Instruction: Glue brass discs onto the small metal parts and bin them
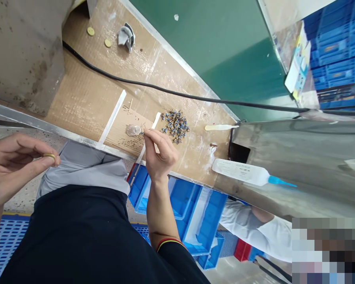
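Observation:
At the far left, my left hand pinches a small yellow disc between thumb and fingertips, away from the bench top. My right hand is over the bench, its thumb and forefinger pressed together beside a small clear plastic container. Something tiny shows at those fingertips, too small to make out. Just right of that hand lies a pile of small brass-coloured parts with blue bits. Dark specks and a thin stick lie around the clear container, between two white tape strips.
A black cable crosses the bench. A white bottle with a blue nozzle and a pale brush-like strip lie rightward. Two yellow discs and a crumpled grey piece lie at the back. Blue bins stand below; another person sits lower right.

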`<state>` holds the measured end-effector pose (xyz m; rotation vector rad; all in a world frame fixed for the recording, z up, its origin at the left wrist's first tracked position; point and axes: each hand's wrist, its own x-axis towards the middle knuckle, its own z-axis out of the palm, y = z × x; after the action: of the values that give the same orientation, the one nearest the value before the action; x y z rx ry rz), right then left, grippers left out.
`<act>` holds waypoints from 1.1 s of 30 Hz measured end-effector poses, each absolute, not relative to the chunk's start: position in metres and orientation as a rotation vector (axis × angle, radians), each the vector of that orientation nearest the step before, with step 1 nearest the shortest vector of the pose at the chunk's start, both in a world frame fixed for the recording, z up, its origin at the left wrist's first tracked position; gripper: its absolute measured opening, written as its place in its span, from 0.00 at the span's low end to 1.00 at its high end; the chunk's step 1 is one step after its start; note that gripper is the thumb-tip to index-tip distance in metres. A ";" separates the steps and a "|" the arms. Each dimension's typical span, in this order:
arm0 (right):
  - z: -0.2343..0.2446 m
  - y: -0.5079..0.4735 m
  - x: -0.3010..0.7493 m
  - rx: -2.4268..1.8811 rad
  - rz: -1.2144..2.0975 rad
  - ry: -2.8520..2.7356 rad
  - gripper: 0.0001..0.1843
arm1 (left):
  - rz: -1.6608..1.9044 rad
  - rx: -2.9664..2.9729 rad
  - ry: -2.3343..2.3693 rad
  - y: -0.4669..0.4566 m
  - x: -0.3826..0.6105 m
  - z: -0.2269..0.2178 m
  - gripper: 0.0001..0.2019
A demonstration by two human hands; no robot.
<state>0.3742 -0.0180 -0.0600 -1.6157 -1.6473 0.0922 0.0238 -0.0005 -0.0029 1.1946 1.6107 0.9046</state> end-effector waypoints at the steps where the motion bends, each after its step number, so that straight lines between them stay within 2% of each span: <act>1: -0.059 -0.018 0.374 -1.602 0.107 -1.641 0.10 | 0.892 1.247 1.557 -0.001 0.023 -0.005 0.10; 3: -0.058 -0.017 0.373 -1.615 0.150 -1.624 0.10 | 0.901 1.312 1.487 -0.003 0.021 -0.010 0.08; 12: -0.059 -0.019 0.375 -1.678 0.288 -1.579 0.11 | 0.901 1.302 1.492 -0.006 0.016 -0.017 0.11; 18: -0.057 -0.015 0.374 -1.630 0.129 -1.548 0.10 | 0.790 1.270 1.575 -0.008 0.017 -0.020 0.18; 27: -0.063 -0.012 0.373 -1.519 -0.028 -1.611 0.10 | 0.648 1.111 1.569 -0.010 0.029 -0.008 0.16; 33: -0.058 -0.014 0.373 -1.505 -0.060 -1.547 0.10 | 0.564 1.151 1.387 -0.007 0.058 -0.015 0.15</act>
<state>0.3733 -0.0142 -0.0580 -1.5049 -1.5468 -0.0595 0.0584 -0.0069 -0.0147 1.1509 1.3867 0.5635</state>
